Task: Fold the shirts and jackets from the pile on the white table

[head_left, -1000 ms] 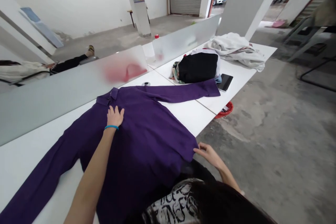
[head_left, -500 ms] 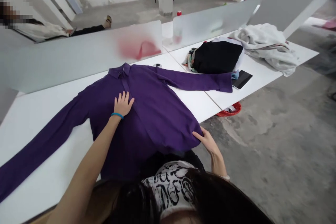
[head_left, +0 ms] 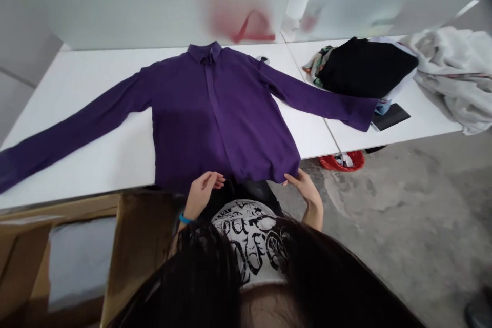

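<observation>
A purple long-sleeved shirt (head_left: pixel 184 123) lies front up on the white table, its collar towards the frosted divider and both sleeves spread sideways. The lower edge hangs over the table's near side. At its right hem corner, my right hand (head_left: pixel 307 192) pinches the cloth between thumb and fingers. My left hand (head_left: pixel 202 192), with a blue band at the wrist, is at the hem left of the middle. Its fingers are loosely bent and a little apart, pointing right, with no cloth visibly gripped.
Frosted dividers (head_left: pixel 154 7) line the table's back edge. To the right lie a black garment (head_left: pixel 365 66), a light grey cloth heap (head_left: pixel 453 56) and a dark flat tablet-like object (head_left: pixel 392 117). A red basket (head_left: pixel 355 161) sits below; a cardboard box (head_left: pixel 130 246) stands at front left.
My left hand has left the shirt's chest and come down to the hem. My right hand keeps hold of the hem corner. The view has tilted down and turned left, bringing the cardboard box in.
</observation>
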Demonstrator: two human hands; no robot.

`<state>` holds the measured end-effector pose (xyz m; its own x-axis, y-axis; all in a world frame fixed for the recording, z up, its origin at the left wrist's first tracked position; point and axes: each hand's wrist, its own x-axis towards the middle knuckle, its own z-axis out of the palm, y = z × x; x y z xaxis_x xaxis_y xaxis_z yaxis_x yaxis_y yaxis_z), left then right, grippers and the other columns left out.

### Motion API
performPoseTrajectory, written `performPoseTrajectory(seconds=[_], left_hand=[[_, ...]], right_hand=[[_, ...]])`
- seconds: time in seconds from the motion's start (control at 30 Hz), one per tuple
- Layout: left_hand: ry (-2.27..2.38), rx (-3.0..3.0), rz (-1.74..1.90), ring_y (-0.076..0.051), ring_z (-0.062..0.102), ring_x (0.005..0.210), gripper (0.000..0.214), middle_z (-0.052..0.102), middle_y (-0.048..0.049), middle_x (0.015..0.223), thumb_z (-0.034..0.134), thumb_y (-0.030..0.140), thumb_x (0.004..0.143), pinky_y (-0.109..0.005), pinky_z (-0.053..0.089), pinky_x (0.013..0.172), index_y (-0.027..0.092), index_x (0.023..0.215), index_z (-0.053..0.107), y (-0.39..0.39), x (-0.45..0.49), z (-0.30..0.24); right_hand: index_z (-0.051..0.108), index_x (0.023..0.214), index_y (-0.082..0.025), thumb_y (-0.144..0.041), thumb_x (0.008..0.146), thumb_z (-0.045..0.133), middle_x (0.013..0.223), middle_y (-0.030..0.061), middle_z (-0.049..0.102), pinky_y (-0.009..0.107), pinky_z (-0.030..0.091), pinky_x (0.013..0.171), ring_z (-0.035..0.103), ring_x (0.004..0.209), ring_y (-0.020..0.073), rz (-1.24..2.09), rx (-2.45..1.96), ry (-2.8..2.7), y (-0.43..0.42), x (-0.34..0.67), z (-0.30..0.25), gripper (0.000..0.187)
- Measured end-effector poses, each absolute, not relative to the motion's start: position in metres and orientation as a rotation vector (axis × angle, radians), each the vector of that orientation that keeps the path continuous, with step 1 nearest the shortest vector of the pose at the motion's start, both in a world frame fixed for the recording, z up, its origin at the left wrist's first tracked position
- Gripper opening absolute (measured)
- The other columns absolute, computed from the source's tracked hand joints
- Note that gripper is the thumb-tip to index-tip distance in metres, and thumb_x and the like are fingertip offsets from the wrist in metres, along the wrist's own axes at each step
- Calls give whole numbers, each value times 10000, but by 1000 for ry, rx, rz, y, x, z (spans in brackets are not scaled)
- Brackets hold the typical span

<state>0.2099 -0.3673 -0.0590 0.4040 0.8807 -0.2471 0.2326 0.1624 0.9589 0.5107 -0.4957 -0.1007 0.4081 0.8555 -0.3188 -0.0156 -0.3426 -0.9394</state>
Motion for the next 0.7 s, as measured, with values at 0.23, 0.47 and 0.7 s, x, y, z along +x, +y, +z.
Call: performPoseTrajectory(seconds=[0.23,0.47,0.7], left_hand=[[1037,1255,495,-194,656,845,538,671,-122,1055,641,552,688,-341,540,747,146,1040,614,-388,218,-107],[976,1319,545,-133,590,624,397,631,-19,666,626,531,714,-271,496,643,144,802,626,-379,242,-99],[1105,1531,691,-143,595,677,312,647,-22,705,537,467,805,-251,470,657,172,781,636,-386,228,-79]], right_hand=[[583,1022,-229,-419,656,749,952,40,710,356,516,852,658,897,223,1158,-1705,-903,-495,517,-90,444],[608,1143,-271,-492,776,626,1233,12,619,364,394,1053,543,1174,206,958,-1594,-788,-492,513,-89,428],[670,1008,-220,-441,701,719,1096,35,686,388,471,948,618,1013,234,926,-1663,-730,-486,510,-87,382]])
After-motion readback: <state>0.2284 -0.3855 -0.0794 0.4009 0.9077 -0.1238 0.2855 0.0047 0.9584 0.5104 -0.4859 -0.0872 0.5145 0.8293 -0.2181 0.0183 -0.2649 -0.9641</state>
